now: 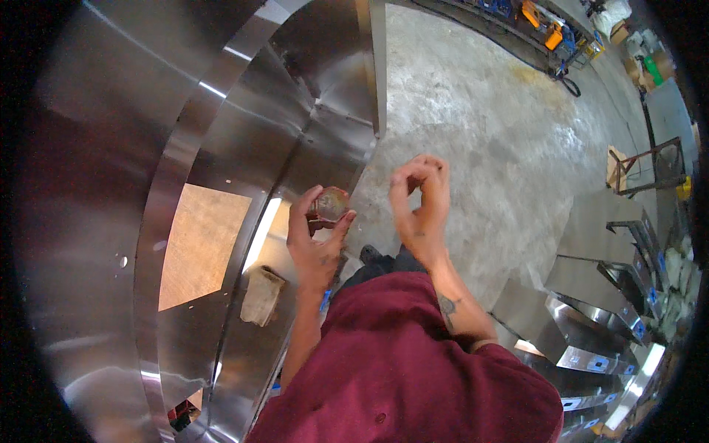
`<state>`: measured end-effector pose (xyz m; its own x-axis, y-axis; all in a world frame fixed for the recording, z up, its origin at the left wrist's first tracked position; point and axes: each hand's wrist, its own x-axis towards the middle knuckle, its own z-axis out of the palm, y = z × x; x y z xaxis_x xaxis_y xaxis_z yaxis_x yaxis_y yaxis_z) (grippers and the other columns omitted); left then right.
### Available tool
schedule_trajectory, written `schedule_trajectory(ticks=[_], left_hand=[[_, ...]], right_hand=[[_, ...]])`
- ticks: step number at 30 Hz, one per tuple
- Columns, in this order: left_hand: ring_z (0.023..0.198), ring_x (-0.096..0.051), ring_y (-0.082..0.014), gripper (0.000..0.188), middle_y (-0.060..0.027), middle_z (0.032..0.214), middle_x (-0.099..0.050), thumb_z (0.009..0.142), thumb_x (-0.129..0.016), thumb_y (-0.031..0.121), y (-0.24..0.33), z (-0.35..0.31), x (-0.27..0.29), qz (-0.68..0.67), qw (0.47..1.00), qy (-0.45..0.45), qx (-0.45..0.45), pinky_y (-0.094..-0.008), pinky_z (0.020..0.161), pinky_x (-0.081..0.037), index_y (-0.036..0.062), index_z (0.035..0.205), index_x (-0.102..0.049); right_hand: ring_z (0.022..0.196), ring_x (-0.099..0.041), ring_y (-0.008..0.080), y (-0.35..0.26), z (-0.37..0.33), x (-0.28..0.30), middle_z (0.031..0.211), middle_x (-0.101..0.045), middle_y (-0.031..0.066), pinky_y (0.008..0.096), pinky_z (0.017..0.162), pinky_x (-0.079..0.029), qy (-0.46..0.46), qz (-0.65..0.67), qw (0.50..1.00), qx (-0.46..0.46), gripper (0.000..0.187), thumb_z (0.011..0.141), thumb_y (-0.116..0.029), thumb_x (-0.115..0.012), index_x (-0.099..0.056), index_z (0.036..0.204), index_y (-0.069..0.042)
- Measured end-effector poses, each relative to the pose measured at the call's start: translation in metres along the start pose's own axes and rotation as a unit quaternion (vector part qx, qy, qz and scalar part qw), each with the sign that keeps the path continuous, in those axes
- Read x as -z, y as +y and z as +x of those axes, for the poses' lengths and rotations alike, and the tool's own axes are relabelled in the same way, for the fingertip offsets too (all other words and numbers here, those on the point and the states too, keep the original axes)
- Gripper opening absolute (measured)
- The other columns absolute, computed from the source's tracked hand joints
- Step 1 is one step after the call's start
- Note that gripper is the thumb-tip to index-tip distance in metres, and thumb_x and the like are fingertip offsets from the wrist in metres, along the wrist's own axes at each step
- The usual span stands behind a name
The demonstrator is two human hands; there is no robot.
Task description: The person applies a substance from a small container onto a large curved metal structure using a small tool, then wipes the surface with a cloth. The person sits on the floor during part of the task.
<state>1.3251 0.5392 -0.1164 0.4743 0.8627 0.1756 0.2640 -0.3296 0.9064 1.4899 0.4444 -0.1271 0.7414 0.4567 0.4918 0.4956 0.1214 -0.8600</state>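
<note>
My left hand (314, 236) grips a round, disc-like thing (330, 205) with a reddish rim and a dull grey-brown face. The thumb and fingers hold it by its edges; its exact kind cannot be made out. My right hand (422, 196) is raised to the right of it, apart from the disc. Its fingers curl in toward the thumb, leaving a loop between them, and whatever the fingertips may pinch is too small to see. Left of my hands stands a large brushed-steel housing (244, 133). On its near ledge, a beige folded pad or block (262, 296) lies below my left hand.
A rectangular cutout (207, 244) in the steel shows a tan surface. Concrete floor (480, 125) stretches ahead and right. Several bent steel panels (550, 317) stand at the lower right. A metal frame (650, 166) is at far right, and a shelf with orange tools (543, 26) at the back.
</note>
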Motion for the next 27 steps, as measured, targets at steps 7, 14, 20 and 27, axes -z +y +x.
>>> schedule_trajectory(ticks=[7, 14, 20, 27], left_hand=[[0.101, -0.068, -0.0165, 0.064, -0.0096, 0.126, -0.068, 0.089, -0.093, 0.012, -0.015, -0.016, 0.007, -0.007, 0.996, -0.001, 0.086, -0.0323, 0.086, -0.059, 0.0045, 0.143, -0.061], [0.108, -0.068, -0.0183, 0.063, -0.0099, 0.133, -0.067, 0.091, -0.089, 0.006, -0.03, -0.024, 0.015, 0.035, 0.991, -0.026, 0.129, -0.0328, 0.095, -0.058, 0.0035, 0.146, -0.059], [0.112, -0.07, -0.0194, 0.061, -0.0115, 0.133, -0.069, 0.091, -0.088, 0.005, -0.033, -0.018, 0.019, 0.042, 0.988, -0.039, 0.145, -0.0338, 0.099, -0.058, 0.0023, 0.145, -0.06], [0.114, -0.07, -0.0189, 0.062, -0.0119, 0.132, -0.07, 0.091, -0.089, 0.004, -0.038, -0.012, 0.014, 0.032, 0.988, -0.05, 0.146, -0.0343, 0.102, -0.057, 0.002, 0.146, -0.059]], right_hand=[[0.092, -0.062, 0.0225, 0.167, -0.005, -0.071, 0.116, -0.057, 0.0147, 0.0357, 0.081, -0.054, 0.17, 0.026, 0.944, -0.28, 0.025, 0.108, -0.02, -0.065, -0.06, 0.115, 0.003], [0.1, -0.074, 0.0271, 0.254, -0.029, -0.144, 0.128, -0.051, 0.0187, 0.0399, 0.09, -0.06, 0.236, 0.082, 0.893, -0.375, 0.033, 0.112, -0.024, -0.06, -0.053, 0.122, 0.007], [0.101, -0.079, 0.0266, 0.275, -0.018, -0.157, 0.128, -0.051, 0.0175, 0.0347, 0.087, -0.062, 0.242, 0.159, 0.887, -0.359, 0.032, 0.114, -0.021, -0.056, -0.051, 0.123, 0.009], [0.102, -0.078, 0.0283, 0.277, -0.015, -0.16, 0.127, -0.051, 0.0173, 0.0352, 0.087, -0.066, 0.264, 0.21, 0.869, -0.362, 0.028, 0.112, -0.017, -0.056, -0.05, 0.121, 0.009]])
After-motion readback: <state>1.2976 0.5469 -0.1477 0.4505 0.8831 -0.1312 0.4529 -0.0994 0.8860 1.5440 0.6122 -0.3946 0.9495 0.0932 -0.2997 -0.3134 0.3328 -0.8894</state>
